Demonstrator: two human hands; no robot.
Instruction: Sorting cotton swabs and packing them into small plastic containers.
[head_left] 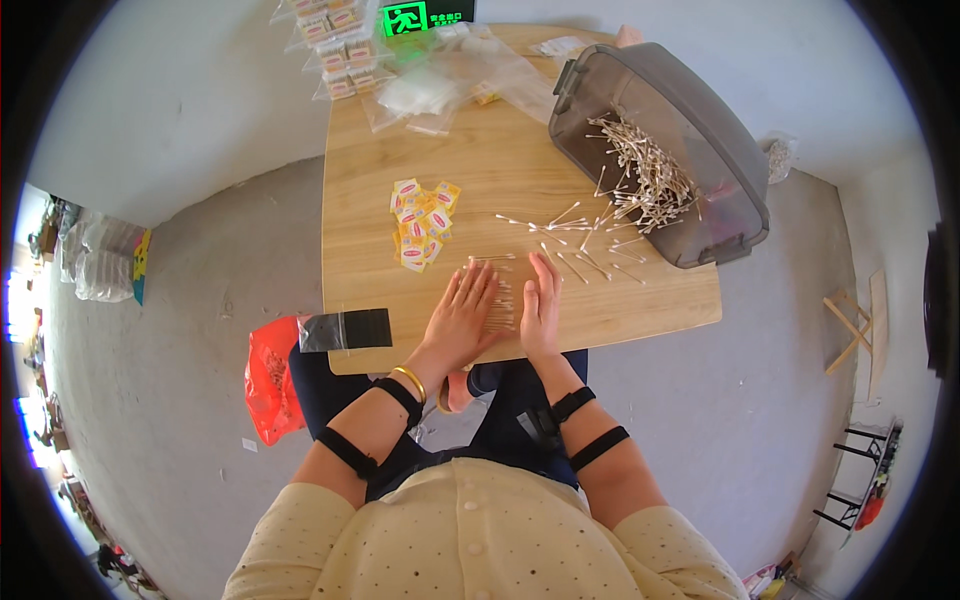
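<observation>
A row of cotton swabs [504, 302] lies on the wooden table between my two hands, the sticks roughly parallel. My left hand [463, 315] rests flat over the row's left side, fingers stretched out and covering part of it. On the row's right, my right hand [541, 305] stands on edge with its fingers extended and its palm turned toward the swabs. Loose cotton swabs [560, 228] are scattered just beyond my right hand. They lead to a big pile of swabs [650, 175] spilling from a grey plastic bin [735, 150] tipped on its side.
Small yellow-and-white printed cards [423, 222] lie heaped left of centre on the table [480, 160]. A black-and-clear packet [347, 329] sits at the near left edge. Clear plastic bags [425, 90] and stacked filled packs [340, 50] are at the back. A red bag [270, 380] hangs below left.
</observation>
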